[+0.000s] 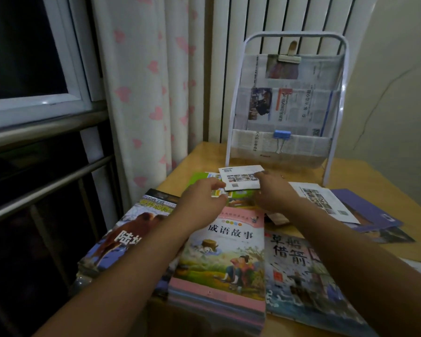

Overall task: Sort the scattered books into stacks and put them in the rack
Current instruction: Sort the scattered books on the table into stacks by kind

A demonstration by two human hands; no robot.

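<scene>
Both arms reach toward the far side of the wooden tabletop (365,176). Left hand (201,199): fingers curled, pinching a small card-like booklet (218,192) at its edge. Right hand (275,195): fingers bent, thumb and fingertips touching the near right corner of a small white booklet (238,177) with a row of thumbnail pictures; whether it is gripped or merely touched, cannot tell.

The white booklet lies flat on a green-covered book (199,177), just in front of the rack (287,103).

Rack: white tube frame, clear sagging pockets lined with newspaper, a blue binder clip (282,135) on the lower pocket, a pale clip on the top one.

Near edge: glossy pink storybook stack (224,259), an animal book (129,229) at left, a painted-cover book (301,271) at right. Purple books (367,210) lie near the right edge.
</scene>
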